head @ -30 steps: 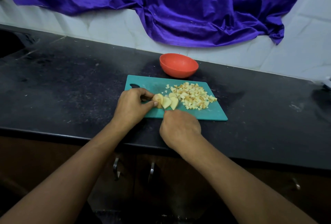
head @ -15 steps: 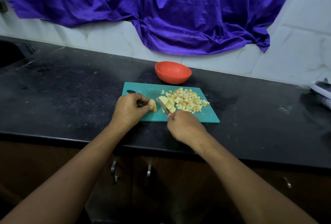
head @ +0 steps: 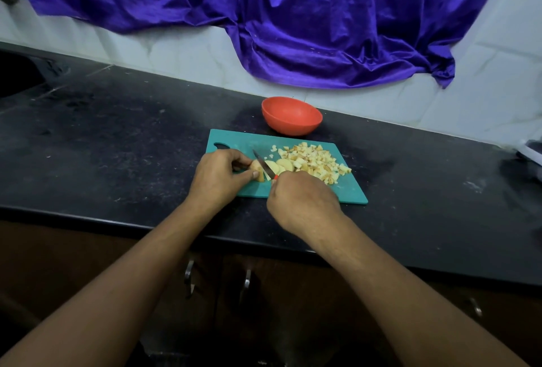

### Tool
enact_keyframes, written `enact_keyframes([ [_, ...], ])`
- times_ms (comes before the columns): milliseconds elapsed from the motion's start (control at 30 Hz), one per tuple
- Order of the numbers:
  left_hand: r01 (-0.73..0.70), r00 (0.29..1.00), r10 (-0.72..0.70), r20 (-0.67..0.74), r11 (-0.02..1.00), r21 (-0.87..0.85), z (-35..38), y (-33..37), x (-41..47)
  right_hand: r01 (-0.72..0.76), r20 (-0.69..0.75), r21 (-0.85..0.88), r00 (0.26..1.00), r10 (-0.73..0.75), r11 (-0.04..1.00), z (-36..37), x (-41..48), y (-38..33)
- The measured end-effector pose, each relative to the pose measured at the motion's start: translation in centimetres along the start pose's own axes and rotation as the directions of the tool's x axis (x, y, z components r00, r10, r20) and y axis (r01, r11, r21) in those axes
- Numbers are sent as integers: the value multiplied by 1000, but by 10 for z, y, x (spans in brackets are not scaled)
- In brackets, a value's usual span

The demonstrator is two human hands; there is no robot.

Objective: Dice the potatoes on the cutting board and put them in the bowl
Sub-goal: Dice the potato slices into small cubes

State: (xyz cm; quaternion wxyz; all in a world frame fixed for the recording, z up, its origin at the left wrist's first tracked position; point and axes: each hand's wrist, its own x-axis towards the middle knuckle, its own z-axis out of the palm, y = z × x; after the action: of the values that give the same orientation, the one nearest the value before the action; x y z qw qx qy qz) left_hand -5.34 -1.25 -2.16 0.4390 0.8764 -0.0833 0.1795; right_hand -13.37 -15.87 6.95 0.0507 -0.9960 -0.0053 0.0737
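L hand [head: 217, 177] rests on the near-left part of the cutting board [head: 231, 139], fingers curled, thumb & fingertips pinching a potato chunk [head: 257, 168] w/ skin on its near side. R hand [head: 302, 199] is just beside it to the right, closed in a fist round the knife [head: 263, 163]. Only a bit of red handle shows past the knuckles. The blade is dark & narrow and runs up-left from the fist, tip pointing away from the person. It lies against the right face of the chunk, betw. it and a few cut slices [head: 283, 164] lying just to the right. Can't tell how deep the blade sits.

Further right on the board is a pile of diced potato [head: 316, 163]: small pale cubes, some w/ brown skin, spread toward the right edge, w/ a few strays on the far side. The board is teal, rectangular, w/ a handle slot at its far-left corner. It lies slightly skewed on the black surface [head: 117, 138], near the front edge.

A red bowl [head: 291, 120] stands upright on the surface just behind the board's far edge, approx. mid-board; can't tell if they touch.

Behind it is a pale tiled wall [head: 176, 53] w/ a purple cloth [head: 322, 15] draped over it. Below the surface are dark cabinet doors w/ two metal handles [head: 189, 274]. At far right a white-and-dark obj. [head: 531, 152] is cut off by the frame; can't ID it.
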Motion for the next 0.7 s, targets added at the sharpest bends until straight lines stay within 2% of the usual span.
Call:
enact_keyframes([
  [700, -25, 1000, 26, -7, 999, 22, 0, 0, 0, 50, -11, -51, 999, -51, 997, 16, 35, -12],
])
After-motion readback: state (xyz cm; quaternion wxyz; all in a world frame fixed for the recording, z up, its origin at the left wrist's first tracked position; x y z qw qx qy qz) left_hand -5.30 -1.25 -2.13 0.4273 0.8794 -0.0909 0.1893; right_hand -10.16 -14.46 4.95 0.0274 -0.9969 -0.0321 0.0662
